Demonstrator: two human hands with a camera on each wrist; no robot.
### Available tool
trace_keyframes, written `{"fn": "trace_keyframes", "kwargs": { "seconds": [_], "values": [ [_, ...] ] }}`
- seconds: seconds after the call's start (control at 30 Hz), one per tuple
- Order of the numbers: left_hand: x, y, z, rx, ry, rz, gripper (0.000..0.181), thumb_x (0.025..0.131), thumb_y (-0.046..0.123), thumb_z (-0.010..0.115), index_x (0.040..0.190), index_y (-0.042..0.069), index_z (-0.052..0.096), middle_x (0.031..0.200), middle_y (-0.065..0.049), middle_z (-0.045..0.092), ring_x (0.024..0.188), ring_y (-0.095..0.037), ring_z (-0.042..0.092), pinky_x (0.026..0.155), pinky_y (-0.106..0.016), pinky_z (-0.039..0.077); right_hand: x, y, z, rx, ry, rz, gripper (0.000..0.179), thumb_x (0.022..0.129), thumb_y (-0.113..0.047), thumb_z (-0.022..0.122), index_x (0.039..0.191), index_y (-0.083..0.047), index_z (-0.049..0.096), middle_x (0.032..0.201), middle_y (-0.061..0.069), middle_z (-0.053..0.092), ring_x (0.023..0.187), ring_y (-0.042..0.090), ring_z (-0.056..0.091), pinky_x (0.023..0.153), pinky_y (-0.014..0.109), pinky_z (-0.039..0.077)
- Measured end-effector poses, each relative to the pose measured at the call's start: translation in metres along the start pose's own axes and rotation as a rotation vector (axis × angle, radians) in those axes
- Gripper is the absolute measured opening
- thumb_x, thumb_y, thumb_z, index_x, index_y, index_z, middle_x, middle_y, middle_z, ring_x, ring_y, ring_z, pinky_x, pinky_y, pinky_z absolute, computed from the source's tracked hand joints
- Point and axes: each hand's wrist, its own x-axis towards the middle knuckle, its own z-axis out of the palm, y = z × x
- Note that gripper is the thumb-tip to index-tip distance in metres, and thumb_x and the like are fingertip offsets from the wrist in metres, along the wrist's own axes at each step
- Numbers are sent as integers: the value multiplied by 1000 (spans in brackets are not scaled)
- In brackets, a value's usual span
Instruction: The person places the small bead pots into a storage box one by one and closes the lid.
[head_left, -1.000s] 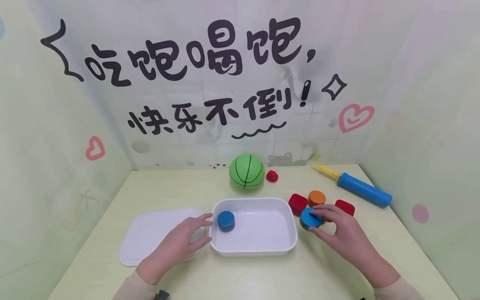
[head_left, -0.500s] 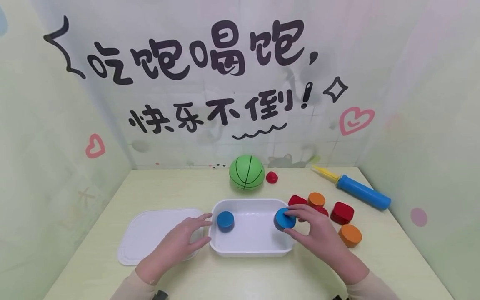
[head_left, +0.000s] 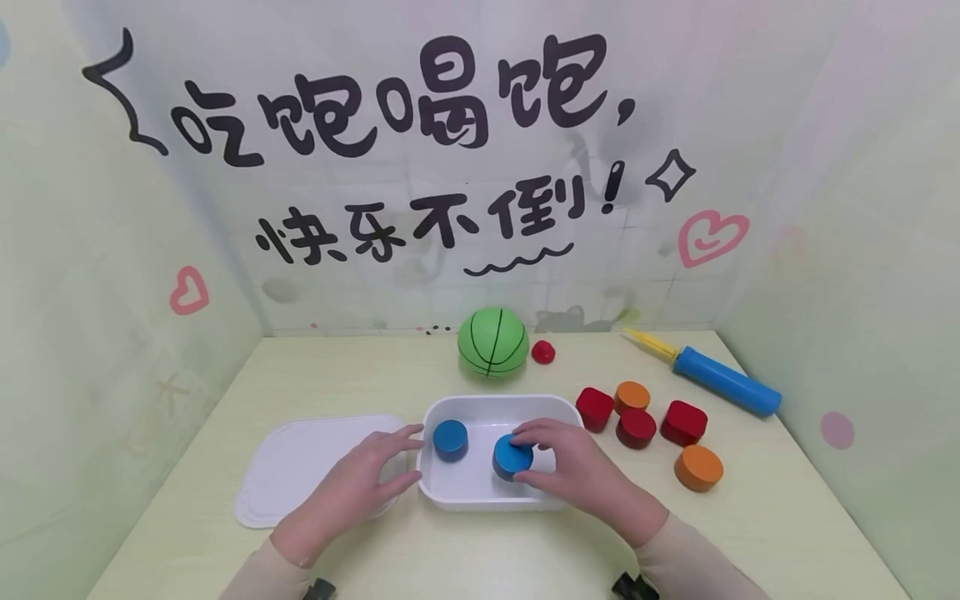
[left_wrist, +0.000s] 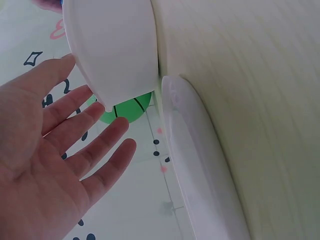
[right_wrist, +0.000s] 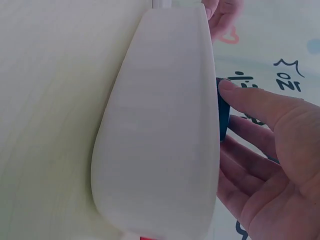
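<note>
My right hand [head_left: 581, 467] pinches a blue round block [head_left: 510, 463] between thumb and fingers over the white plastic box [head_left: 480, 505]. In the right wrist view, part of that block [right_wrist: 223, 112] shows above the box's rim. Whether its underside touches the box floor cannot be told. A second blue round block [head_left: 450, 442] sits inside at the left. My left hand [head_left: 363, 475] is at the box's left end, fingers spread. In the left wrist view, the fingertips of this hand [left_wrist: 65, 150] are at the box's rim and nothing is gripped.
A white lid [head_left: 296, 454] lies left of the box, partly behind my left hand. Right of the box are red blocks [head_left: 637, 427] and orange blocks [head_left: 699, 467]. Behind stand a green ball [head_left: 492, 342] and a small red piece [head_left: 543, 352]. A blue pump [head_left: 723, 379] lies back right.
My right hand has carried the blue round block leftward from beside the red and orange blocks to above the box's inside. The left hand has stayed at the box's left end.
</note>
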Motion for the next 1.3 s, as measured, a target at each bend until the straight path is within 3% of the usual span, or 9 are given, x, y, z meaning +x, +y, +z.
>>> {"fn": "trace_keyframes", "kwargs": {
  "seconds": [0.2,0.5,0.8,1.3],
  "values": [
    [0,0,-1,-1,-9,-15,41,94,31,76,132,16,70,153,2,57,132,-27,60,108,-51,52,19,-7,13,37,-129,3,41,86,-23,86,124,-12,74,125,0,73,111,19,69,96,43,61],
    [0,0,-2,0,-17,-48,40,95,30,76,132,18,71,153,3,57,133,-27,60,108,-51,53,45,-17,33,34,-235,-54,40,85,-25,87,122,-17,76,126,-4,73,118,13,68,105,33,56],
    [0,0,-3,8,-14,-43,40,95,32,76,133,19,70,152,3,57,134,-27,59,109,-52,52,60,-20,46,52,-308,-108,35,84,-21,88,117,-15,78,121,-6,76,112,8,70,99,29,58],
    [2,0,1,9,-18,-19,41,95,33,76,133,18,70,151,2,58,135,-27,58,110,-52,51,63,-7,53,79,-340,-91,32,82,-18,89,113,-17,80,117,-9,76,109,3,68,96,24,58]
  ]
}}
